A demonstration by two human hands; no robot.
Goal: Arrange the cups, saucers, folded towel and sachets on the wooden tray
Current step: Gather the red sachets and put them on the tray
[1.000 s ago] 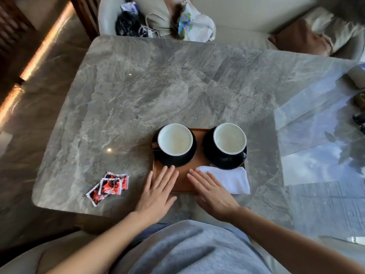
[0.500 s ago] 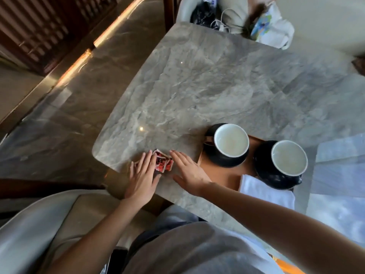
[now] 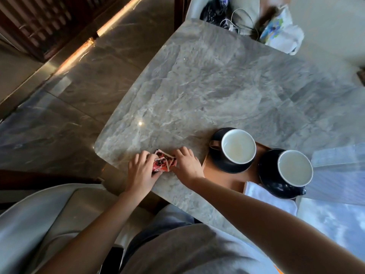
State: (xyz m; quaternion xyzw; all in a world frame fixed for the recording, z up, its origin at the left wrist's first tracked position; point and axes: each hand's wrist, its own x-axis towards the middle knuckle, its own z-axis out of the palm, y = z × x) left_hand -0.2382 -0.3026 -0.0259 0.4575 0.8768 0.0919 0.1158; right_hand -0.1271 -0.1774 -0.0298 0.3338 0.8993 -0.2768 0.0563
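Left hand (image 3: 141, 171) and right hand (image 3: 186, 165) are curling round the sachets (image 3: 164, 164) beside the counter (image 3: 197, 95) edge, so a loose one is likely slipping floorward before reaching the wooden tray (image 3: 223, 177).

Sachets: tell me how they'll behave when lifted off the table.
The sachets look thin and flat, so probably light and bendy. They overlap loosely between the left hand and right hand, so some may slide apart. The polished table may let them skid.
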